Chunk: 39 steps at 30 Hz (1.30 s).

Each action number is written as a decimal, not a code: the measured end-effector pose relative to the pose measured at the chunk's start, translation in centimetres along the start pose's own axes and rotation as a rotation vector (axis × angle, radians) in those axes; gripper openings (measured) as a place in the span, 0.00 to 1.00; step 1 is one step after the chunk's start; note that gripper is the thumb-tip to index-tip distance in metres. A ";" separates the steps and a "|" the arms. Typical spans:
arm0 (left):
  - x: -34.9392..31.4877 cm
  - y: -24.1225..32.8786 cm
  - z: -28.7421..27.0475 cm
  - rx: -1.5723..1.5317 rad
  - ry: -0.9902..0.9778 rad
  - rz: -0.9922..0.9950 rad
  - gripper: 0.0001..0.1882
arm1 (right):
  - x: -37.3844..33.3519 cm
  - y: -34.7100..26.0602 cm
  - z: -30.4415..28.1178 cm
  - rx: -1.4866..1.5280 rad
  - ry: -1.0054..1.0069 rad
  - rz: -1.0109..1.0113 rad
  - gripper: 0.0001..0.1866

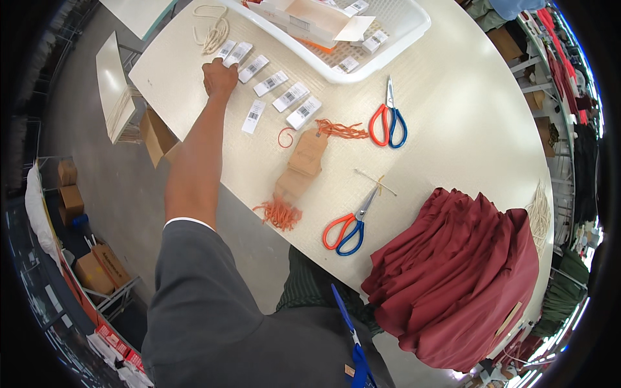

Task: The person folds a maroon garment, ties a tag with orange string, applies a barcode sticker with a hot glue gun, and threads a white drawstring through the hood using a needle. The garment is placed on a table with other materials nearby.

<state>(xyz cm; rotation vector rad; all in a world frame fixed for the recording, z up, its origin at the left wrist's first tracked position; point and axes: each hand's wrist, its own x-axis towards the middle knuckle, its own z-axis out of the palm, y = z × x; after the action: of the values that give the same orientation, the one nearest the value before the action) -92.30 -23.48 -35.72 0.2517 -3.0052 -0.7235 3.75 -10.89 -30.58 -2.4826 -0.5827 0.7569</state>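
Observation:
My left hand reaches to the far left part of the table, its fingers curled and pressed together at the near end of a stack of white barcode labels. Beside it a row of similar label stacks runs to the right, and one label lies apart, nearer to me. Brown paper hang tags with orange strings are laid out near the table's edge. My right hand is out of the picture.
Two pairs of scissors with red and blue handles lie on the table. A pile of maroon fabric sits at the right. A white plastic basket holds boxes and labels. Pale cords lie far left.

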 end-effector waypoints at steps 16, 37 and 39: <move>-1.8 -1.7 -0.1 -0.260 0.197 0.126 0.23 | -0.4 1.0 -0.4 0.083 -0.002 -0.010 0.11; -49.7 17.6 -25.8 -1.218 -1.089 0.831 0.10 | -25.8 -32.6 -5.0 0.410 -1.028 -1.556 0.20; -54.0 18.6 -27.0 -1.196 -1.248 0.753 0.12 | -25.6 -33.9 -5.1 0.760 -1.038 -1.526 0.14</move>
<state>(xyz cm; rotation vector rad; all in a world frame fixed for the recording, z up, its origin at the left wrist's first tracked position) -39.70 -10.29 -3.32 -1.7167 -2.0823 -2.8748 -21.16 1.23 1.96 -0.3804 -1.7226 1.1128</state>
